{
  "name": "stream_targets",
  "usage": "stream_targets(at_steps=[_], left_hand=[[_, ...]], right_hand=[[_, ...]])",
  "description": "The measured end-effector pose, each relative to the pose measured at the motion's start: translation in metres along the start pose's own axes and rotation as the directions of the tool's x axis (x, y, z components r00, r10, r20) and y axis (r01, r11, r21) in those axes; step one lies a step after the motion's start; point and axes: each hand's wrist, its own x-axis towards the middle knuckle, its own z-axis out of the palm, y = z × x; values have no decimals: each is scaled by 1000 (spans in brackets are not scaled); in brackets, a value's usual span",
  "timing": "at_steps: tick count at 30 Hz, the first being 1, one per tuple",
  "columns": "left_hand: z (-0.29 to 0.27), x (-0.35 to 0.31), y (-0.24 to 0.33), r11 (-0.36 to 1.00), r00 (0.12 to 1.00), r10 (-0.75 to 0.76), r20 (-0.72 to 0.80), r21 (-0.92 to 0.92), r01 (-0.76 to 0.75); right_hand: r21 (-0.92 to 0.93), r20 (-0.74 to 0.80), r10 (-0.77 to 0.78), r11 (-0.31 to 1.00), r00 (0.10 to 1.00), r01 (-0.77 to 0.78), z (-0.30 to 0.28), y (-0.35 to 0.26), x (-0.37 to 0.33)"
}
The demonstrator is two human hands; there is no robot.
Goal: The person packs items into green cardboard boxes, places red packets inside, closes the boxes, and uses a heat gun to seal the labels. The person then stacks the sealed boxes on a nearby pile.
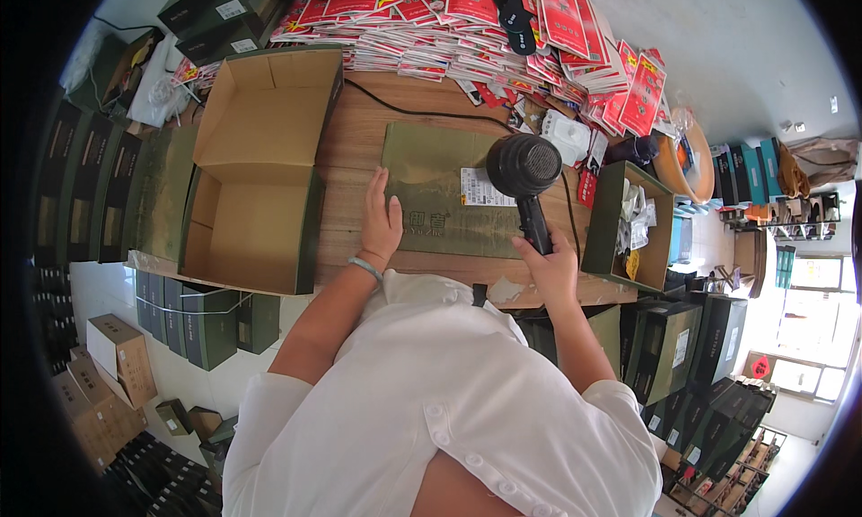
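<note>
A black hair dryer [523, 167] is in my right hand [554, 270], whose fingers wrap round its handle. The dryer's round grille end faces up, above a flat dark-green cardboard piece [426, 171] that lies on the wooden table. This cardboard has scuffed, tan-worn patches and carries a white printed label [480, 192], partly behind the dryer. My left hand [383, 219] rests at the cardboard's left edge with fingers stretched out, holding nothing. Left of it stands an open green box [251, 216] with a bare brown inside and its lid raised.
Red-and-white printed packets [431, 41] are heaped along the table's far side. A black cord [422, 113] crosses the tabletop behind the cardboard. On the right sit a white power strip [566, 138] and a green box of small items [628, 225]. Stacked green boxes [81, 176] flank the table.
</note>
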Motion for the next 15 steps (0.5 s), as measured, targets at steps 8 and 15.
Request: stream_targets(at_steps=[8, 15], left_hand=[[1, -1, 0, 1000, 999, 26, -20, -16, -27], [1, 0, 0, 999, 999, 44, -18, -16, -44]], right_hand=[[100, 25, 226, 969, 974, -227, -34, 2, -13], [178, 66, 214, 958, 975, -223, -25, 9, -17]])
